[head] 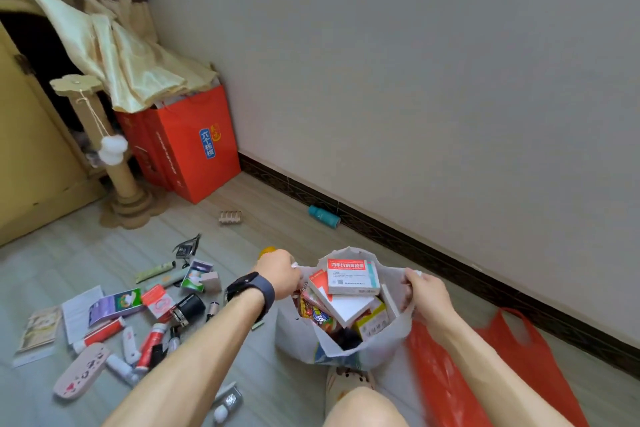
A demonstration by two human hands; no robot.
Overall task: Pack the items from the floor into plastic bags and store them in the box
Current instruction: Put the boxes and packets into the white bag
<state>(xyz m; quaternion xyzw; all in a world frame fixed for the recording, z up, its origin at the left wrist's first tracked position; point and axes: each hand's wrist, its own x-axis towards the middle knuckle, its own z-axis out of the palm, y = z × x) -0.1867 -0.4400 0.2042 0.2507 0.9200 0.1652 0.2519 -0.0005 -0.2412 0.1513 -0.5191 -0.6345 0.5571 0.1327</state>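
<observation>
A white plastic bag (381, 343) stands on the floor in front of me, held wide at its mouth. My left hand (278, 272) grips the bag's left handle and my right hand (427, 295) grips the right handle. Inside lie medicine boxes, topmost a white and red box (351, 276), plus colourful packets. To the left, loose items are scattered on the floor: a red and white tube (100, 334), a purple box (116, 305), a black round container (188, 308), a pink case (81, 371) and leaflets. An empty red plastic bag (519, 360) lies flat at right.
A red carton (194, 146) stands in the corner under draped cream fabric. A cardboard cat post (121, 180) stands beside a yellow cabinet (31, 163). A teal bottle (323, 217) lies by the dark skirting. My knee (363, 409) and a slipper show at the bottom.
</observation>
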